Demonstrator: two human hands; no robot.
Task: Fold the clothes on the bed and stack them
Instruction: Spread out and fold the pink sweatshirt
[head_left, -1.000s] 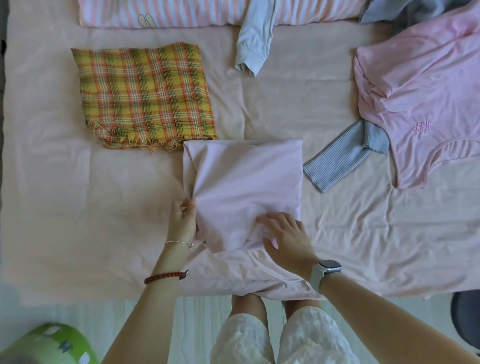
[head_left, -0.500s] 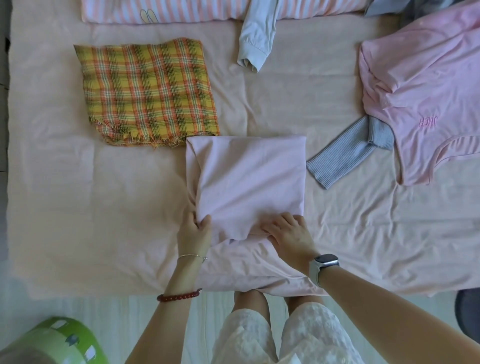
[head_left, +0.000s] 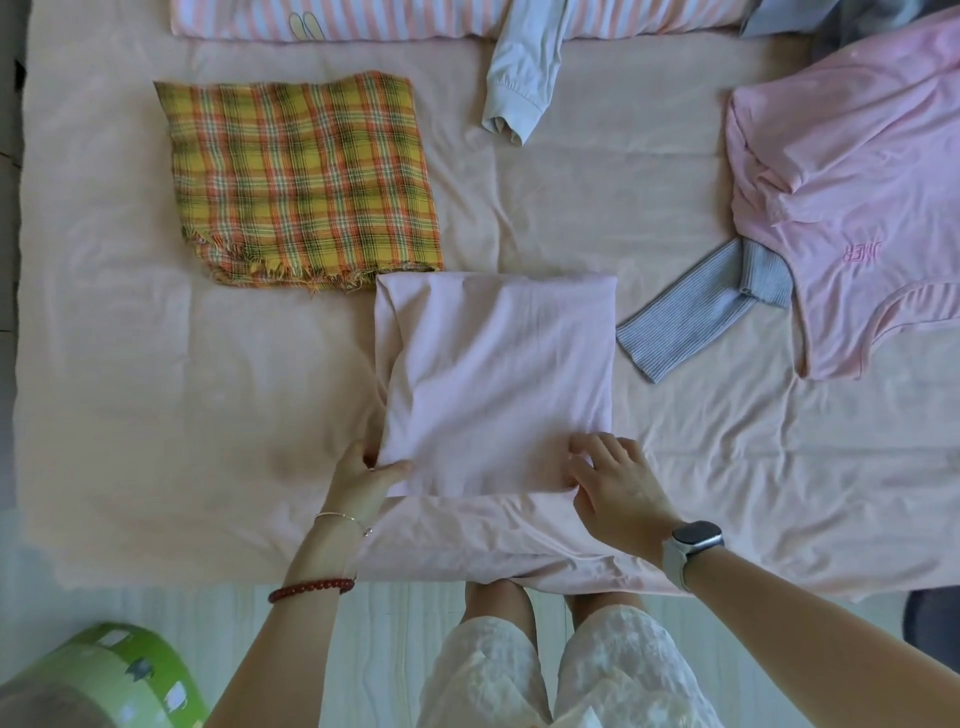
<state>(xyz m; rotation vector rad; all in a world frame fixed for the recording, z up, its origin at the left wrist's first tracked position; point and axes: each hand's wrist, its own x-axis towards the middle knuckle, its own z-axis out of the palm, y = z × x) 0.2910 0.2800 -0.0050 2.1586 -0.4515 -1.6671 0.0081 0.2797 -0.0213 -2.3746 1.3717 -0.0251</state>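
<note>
A pale pink garment (head_left: 493, 379) lies folded into a rough square on the bed (head_left: 156, 415), its lower part spread toward the near edge. My left hand (head_left: 363, 475) pinches the folded garment's near left corner, thumb on top. My right hand (head_left: 613, 480) grips its near right corner with curled fingers. A folded yellow plaid cloth (head_left: 301, 176) lies to the upper left, touching the pink garment's far left corner.
An unfolded pink T-shirt (head_left: 852, 208) lies at the right over a grey ribbed garment (head_left: 696, 317). A light blue sleeve (head_left: 519, 83) and a striped pillow (head_left: 389, 18) lie at the far edge. A green round object (head_left: 114, 675) stands on the floor at bottom left.
My left hand slid from the garment's left side down to its near left corner. My right hand moved right to the near right corner. The fold now looks squarer.
</note>
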